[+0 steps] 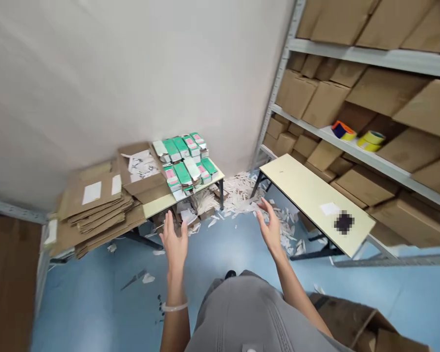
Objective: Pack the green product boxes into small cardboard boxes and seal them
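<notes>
My left hand (175, 243) is raised in front of me with its fingers stretched out and nothing in it. A pale band circles that wrist. Opposite it, my right hand (270, 227) hangs in the air, fingers apart, also holding nothing. Beyond the left hand stands a table (157, 204) bearing two rows of green and white boxes (182, 172), some with pink labels. An open carton (146, 188) filled with white paper pieces sits beside them. Nearest the right hand is a cream-topped table (297, 181) with a white slip (330, 209) on it.
Flattened cardboard (99, 205) is stacked at the left. Paper scraps (242, 193) litter the blue floor (220, 249) between the tables. Metal shelving (352, 151) full of cartons lines the right, with tape rolls (371, 140) on one shelf. An open carton (348, 318) lies at lower right.
</notes>
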Available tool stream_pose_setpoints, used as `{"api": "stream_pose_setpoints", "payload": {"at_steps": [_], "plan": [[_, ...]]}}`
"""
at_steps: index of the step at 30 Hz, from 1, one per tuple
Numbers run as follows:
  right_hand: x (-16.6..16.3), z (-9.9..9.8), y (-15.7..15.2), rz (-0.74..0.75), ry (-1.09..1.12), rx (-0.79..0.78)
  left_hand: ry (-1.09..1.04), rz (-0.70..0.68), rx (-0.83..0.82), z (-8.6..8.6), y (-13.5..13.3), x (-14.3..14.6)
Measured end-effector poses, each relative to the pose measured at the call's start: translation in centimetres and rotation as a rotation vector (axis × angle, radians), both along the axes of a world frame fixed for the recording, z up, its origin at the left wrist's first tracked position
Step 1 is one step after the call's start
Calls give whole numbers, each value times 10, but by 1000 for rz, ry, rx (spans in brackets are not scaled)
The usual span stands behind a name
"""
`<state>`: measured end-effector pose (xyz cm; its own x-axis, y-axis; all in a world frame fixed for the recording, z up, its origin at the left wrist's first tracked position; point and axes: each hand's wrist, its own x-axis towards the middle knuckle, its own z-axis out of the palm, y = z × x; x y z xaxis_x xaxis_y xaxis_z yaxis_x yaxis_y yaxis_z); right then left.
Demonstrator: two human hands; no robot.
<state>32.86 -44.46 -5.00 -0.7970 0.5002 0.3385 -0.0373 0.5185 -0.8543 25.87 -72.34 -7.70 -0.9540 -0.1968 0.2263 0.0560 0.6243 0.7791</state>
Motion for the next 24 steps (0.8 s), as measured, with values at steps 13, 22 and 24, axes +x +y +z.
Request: {"api": "stream_pose_setpoints", "payload": {"at_steps": [13,22,24], "plan": [[-158,-61,-62,403,-199,-20,-272,280,169,-65,-71,-38],[-340,-37,-56,473,-57,-34,-246,237,181,-37,-48,-185],[-369,-40,-54,471,-55,-38,-205,192,153,-31,-41,-219]]}}
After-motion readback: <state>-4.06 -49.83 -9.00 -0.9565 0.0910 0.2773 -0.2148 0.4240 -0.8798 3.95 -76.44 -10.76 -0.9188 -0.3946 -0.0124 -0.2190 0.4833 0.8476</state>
